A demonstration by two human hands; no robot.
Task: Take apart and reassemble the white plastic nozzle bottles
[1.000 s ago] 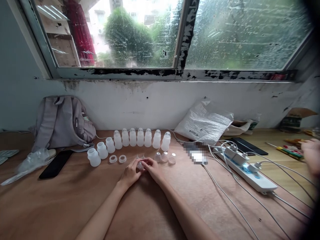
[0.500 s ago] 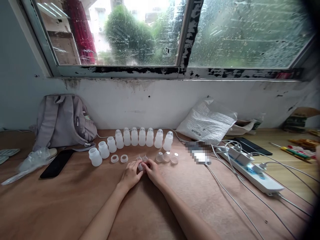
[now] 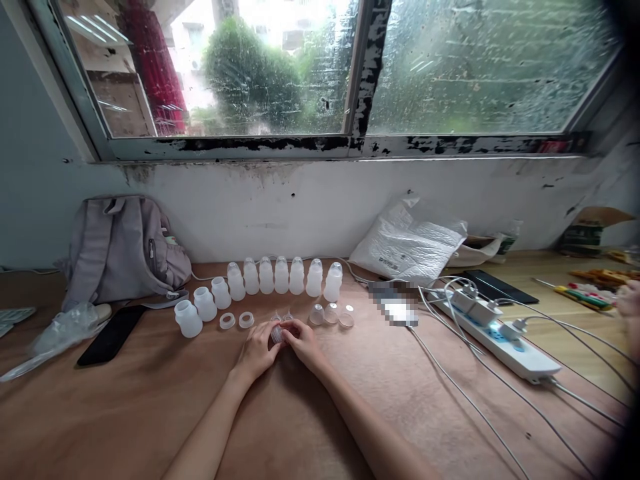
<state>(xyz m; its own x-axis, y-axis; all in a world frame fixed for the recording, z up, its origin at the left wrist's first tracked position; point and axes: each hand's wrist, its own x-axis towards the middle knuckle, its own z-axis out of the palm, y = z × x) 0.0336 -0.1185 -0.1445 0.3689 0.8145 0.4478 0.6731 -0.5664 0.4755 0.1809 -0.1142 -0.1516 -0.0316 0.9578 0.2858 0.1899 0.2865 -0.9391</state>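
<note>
A small ridged, translucent screw ring (image 3: pixel 277 335) of a baby bottle is between my two hands, partly hidden by the fingers. My left hand (image 3: pixel 255 352) is closed around its left side. With pinched fingers, my right hand (image 3: pixel 301 341) grips it from the right. Just beyond my fingertips stand clear silicone teats (image 3: pixel 287 315), partly covered. Two loose white rings (image 3: pixel 246 320) lie to the left, and three clear domed caps (image 3: pixel 331 313) to the right. Behind them, three open bottles (image 3: pixel 188 320) and several capped bottles (image 3: pixel 281 277) form a curved row.
A grey backpack (image 3: pixel 125 247), a black phone (image 3: pixel 111 335) and a crumpled plastic bag (image 3: pixel 65 330) lie left. Rightward are a silvery mailer bag (image 3: pixel 410 240), a white power strip (image 3: pixel 505 340) with trailing cables and a dark tablet-like slab (image 3: pixel 505 287). Another person's hand (image 3: pixel 629 307) shows at the right edge.
The view has shifted slightly. My hands stay together on the ring, which is turned a little between my fingers. The bottles, loose rings and caps keep their places.
</note>
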